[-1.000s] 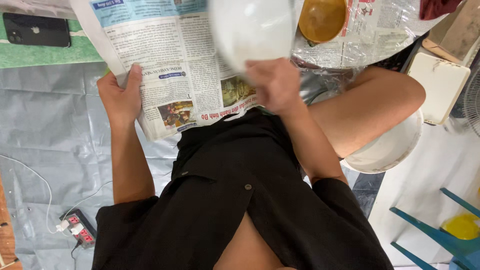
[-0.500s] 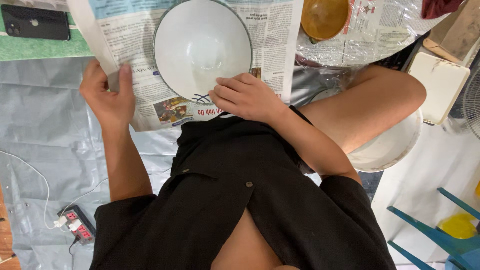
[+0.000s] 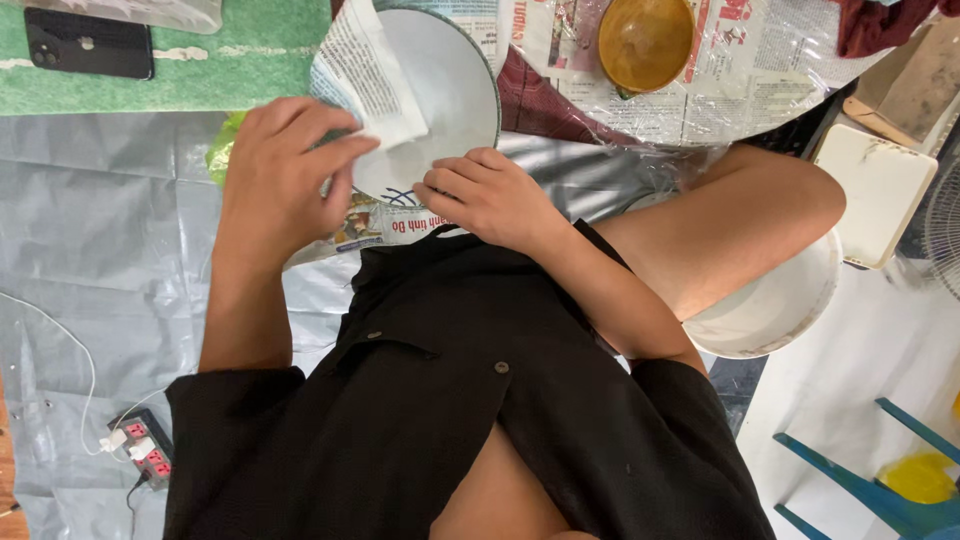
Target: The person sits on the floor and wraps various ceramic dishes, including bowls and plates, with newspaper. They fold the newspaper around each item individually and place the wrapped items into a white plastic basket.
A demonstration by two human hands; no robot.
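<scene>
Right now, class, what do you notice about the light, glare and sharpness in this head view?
Head view: soft, even light with faint shadows; glare on the plastic wrap over the newspaper; the left hand is slightly blurred, the right hand on the white bowl looks sharper; edges curve a little, as with a wide lens.

Two hands in play: the left hand (image 3: 280,175) and right hand (image 3: 490,195), both at one white bowl (image 3: 450,80). Beyond that bowl, one amber bowl (image 3: 645,40). Left of it, one black phone (image 3: 88,45). Well below it, one power strip (image 3: 140,450), and one white basin (image 3: 775,305) to the right.
</scene>
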